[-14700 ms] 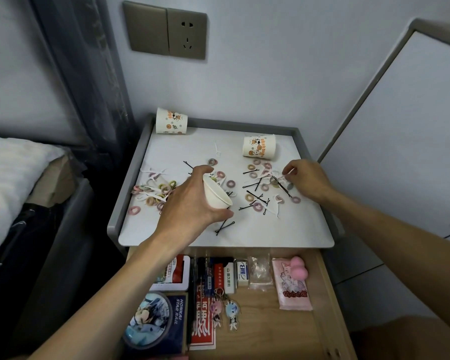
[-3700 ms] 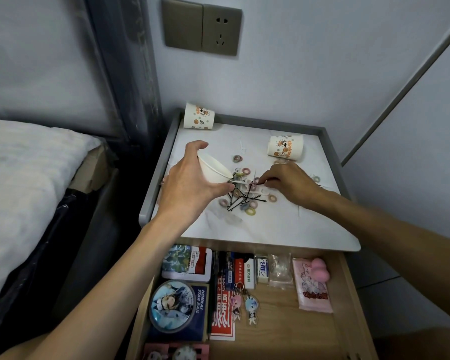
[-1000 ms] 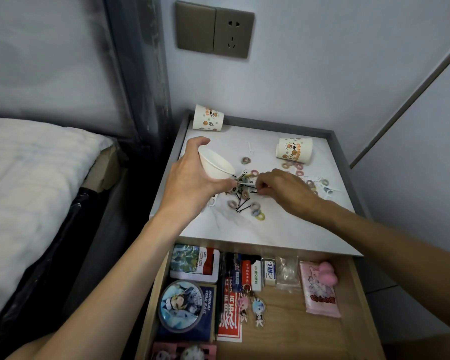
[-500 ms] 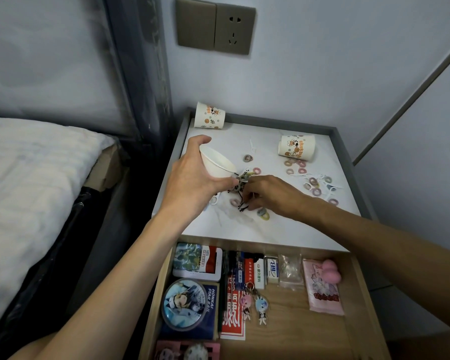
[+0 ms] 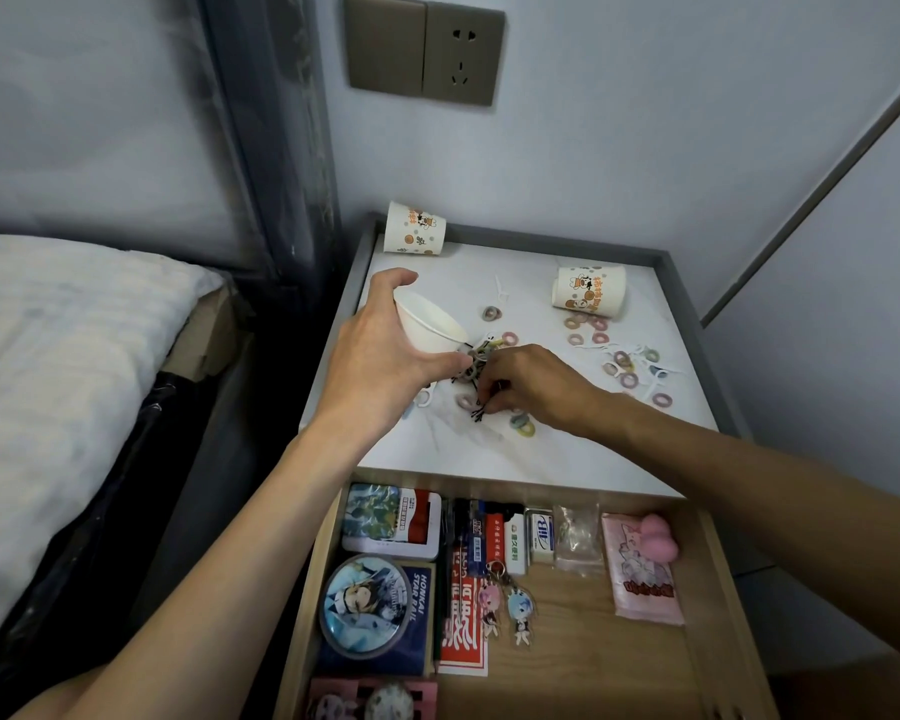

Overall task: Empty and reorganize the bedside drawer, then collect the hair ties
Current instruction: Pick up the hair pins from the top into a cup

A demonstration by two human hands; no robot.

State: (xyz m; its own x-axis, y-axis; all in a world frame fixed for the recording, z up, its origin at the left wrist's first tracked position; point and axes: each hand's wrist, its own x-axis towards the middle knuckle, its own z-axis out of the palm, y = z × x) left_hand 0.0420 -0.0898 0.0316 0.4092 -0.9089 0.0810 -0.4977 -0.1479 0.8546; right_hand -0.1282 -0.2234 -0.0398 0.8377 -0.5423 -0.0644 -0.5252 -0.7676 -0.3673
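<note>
My left hand grips a white paper cup, tilted with its mouth toward a pile of hair ties and black hairpins on the bedside table top. My right hand rests on the table right of the cup, fingertips pinched on black hairpins at the pile's near edge. More small hair ties lie scattered at the right, and a few sit under my right wrist. The open drawer below holds neatly laid items.
Two printed paper cups lie on their sides, one at the back left corner, one at the back right. The drawer holds a tin, a round badge, keychains and a pink packet. A bed stands left.
Over the last second my right hand has slid left and nearer along the table, drawing pins and ties toward the cup mouth. My left hand keeps the cup tilted in place.
</note>
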